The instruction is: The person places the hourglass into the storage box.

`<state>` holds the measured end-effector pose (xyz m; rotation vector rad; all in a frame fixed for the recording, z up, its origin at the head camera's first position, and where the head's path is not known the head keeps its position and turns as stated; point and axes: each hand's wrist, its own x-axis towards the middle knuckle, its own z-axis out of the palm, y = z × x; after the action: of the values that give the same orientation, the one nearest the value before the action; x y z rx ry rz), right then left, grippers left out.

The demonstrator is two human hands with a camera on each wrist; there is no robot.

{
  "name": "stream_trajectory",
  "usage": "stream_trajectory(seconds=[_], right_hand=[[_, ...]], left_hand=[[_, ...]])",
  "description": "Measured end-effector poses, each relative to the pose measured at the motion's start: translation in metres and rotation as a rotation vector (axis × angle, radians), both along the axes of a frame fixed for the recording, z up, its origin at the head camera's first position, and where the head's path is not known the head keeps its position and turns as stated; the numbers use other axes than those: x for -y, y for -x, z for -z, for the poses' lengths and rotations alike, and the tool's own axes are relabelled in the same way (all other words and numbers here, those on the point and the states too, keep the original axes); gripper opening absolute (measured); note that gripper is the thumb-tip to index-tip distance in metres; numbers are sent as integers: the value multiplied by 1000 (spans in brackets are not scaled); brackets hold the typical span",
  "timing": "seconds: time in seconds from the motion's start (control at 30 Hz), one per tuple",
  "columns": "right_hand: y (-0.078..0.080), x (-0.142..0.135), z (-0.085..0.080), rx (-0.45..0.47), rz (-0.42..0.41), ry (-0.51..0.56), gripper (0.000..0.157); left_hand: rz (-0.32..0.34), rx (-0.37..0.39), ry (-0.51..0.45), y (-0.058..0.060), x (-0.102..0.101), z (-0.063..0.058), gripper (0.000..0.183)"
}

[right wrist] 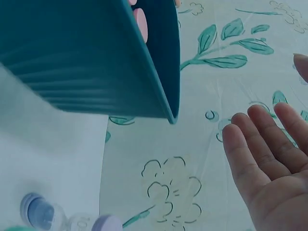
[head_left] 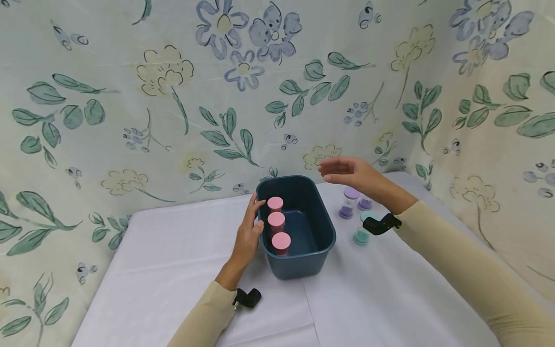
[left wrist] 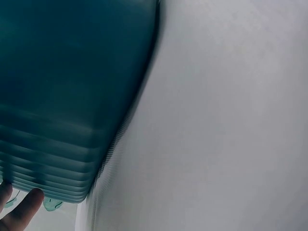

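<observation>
A dark blue plastic bin (head_left: 303, 266) stands on the white-covered table. Along its left inner side, several pink-lidded containers (head_left: 281, 241) are lined up in a row. My left hand (head_left: 248, 236) rests on the bin's left rim, fingers over the edge and thumb against the side. Past the bin's far right corner, my right hand (head_left: 347, 172) hovers above the table with nothing in it. In the right wrist view its fingers (right wrist: 262, 161) are extended, apart from the bin wall.
Right of the bin stand small clear jars with purple lids (head_left: 351, 193) and one with teal lids (head_left: 362, 237), partly behind the right wrist. A floral cloth (head_left: 173, 120) hangs behind the table (head_left: 173, 250) and along the right.
</observation>
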<state>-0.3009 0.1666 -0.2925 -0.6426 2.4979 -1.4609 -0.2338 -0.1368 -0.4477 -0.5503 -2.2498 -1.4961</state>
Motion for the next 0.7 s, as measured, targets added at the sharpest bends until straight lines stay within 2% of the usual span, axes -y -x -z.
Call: stream_trajectory(seconds=[0.17, 0.37, 0.7], right_hand=[[2, -17, 0, -14, 7, 14, 51], [8, -35, 4, -17, 58, 11, 52], [17, -63, 13, -53, 137, -62, 54]], left_hand=[[0, -6, -7, 1, 0, 0, 52], [-4, -1, -12, 0, 1, -2, 52], [36, 5, -48, 1, 2, 0, 54]])
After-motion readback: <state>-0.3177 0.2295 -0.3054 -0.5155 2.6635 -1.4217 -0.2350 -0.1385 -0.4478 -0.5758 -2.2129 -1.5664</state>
